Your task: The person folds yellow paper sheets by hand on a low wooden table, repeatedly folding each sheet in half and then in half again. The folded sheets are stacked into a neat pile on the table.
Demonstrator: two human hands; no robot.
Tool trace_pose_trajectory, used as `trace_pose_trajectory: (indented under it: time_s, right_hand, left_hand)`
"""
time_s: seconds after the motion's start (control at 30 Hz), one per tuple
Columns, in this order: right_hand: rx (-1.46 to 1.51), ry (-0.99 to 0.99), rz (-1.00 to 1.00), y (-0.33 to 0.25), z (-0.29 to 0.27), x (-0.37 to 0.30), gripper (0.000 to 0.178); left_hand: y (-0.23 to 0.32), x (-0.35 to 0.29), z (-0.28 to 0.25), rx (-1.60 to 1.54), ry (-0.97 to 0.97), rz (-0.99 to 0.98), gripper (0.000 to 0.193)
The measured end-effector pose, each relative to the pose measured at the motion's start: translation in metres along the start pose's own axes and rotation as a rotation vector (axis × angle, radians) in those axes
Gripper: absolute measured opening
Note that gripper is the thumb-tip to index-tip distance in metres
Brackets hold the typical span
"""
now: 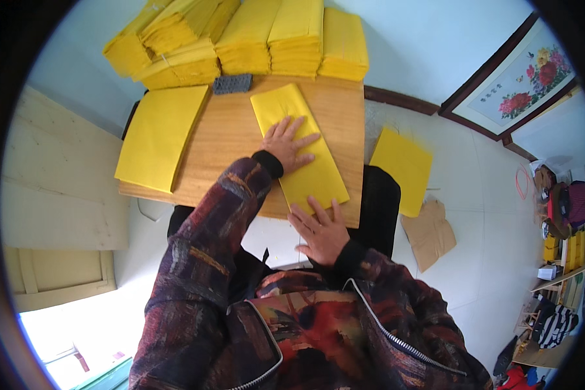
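A long yellow folded paper [315,172] lies slantwise on the wooden table [218,143]. My left hand [286,146] rests flat on its middle with the fingers spread. At the paper's near end is my right hand [323,235], fingers stretched out and fingertips on or just at the edge. Neither hand grips anything. To the left, a flat stack of yellow paper [159,133] sits at the table's side. Beyond the folded paper there is a small dark grey textured block [233,84].
Bundles of yellow paper [247,39] are piled along the table's far edge against the wall. On the floor to the right are more yellow paper [403,169] and a brown paper piece [429,234]. A framed flower picture [517,75] leans at the far right, near cluttered shelves [565,279].
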State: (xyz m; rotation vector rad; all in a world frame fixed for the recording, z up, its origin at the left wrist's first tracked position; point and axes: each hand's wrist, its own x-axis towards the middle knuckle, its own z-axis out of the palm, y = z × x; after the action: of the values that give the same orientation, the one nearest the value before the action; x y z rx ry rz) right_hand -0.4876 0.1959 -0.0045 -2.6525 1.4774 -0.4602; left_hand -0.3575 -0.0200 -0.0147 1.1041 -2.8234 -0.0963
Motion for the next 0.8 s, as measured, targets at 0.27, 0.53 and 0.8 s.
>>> trace_pose_trajectory:
  time_s: [0.27,0.53,0.8]
  right_hand:
    - [0.213,0.247,0.339,0.025,-0.032,-0.016,0.039]
    - [0.416,0.226,0.642,0.029,-0.042,-0.05,0.035]
    - [0.404,0.183,0.642,0.021,-0.045,-0.048,0.029]
  left_hand:
    - [0.012,-0.014,-0.012,-0.032,-0.079,-0.002,0.058]
    - [0.027,-0.038,-0.02,-0.115,-0.076,0.123,0.058]
    - [0.057,-0.154,-0.03,-0.815,0.422,-0.372,0.017]
